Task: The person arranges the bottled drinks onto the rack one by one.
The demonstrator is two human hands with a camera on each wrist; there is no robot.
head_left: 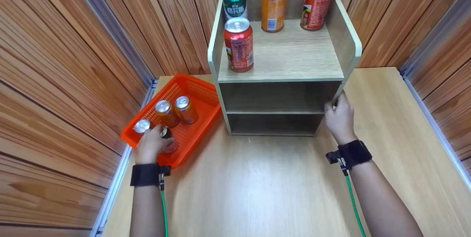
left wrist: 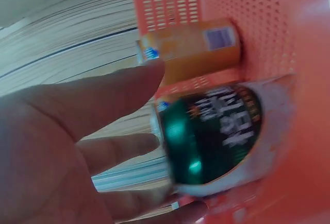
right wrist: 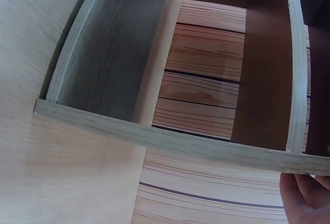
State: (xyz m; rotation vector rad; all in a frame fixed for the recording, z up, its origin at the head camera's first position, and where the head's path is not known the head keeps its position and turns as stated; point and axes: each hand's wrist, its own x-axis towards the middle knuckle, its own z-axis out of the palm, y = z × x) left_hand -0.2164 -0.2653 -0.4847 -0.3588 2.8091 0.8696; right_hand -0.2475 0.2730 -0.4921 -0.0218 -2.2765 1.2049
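Green can point(left wrist: 211, 136) stands upright in the near corner of the orange basket point(head_left: 200, 91), long axis vertical, top up. Left hand point(head_left: 149, 145) wraps it from the near side; fingers point(left wrist: 103, 98) curl round its wall, thumb above. White script on the label, blurred, not readable. Three more cans point(head_left: 171, 110) stand upright behind it. Right hand point(head_left: 340, 115) grips the shelf point(head_left: 287, 56) at its right front edge, fingers curled on the panel. Shelf sits on the desk point(head_left: 265, 178).

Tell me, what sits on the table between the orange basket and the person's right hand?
In the head view, the wooden shelf unit stands between the orange basket and the right hand, which touches the unit's right front edge.
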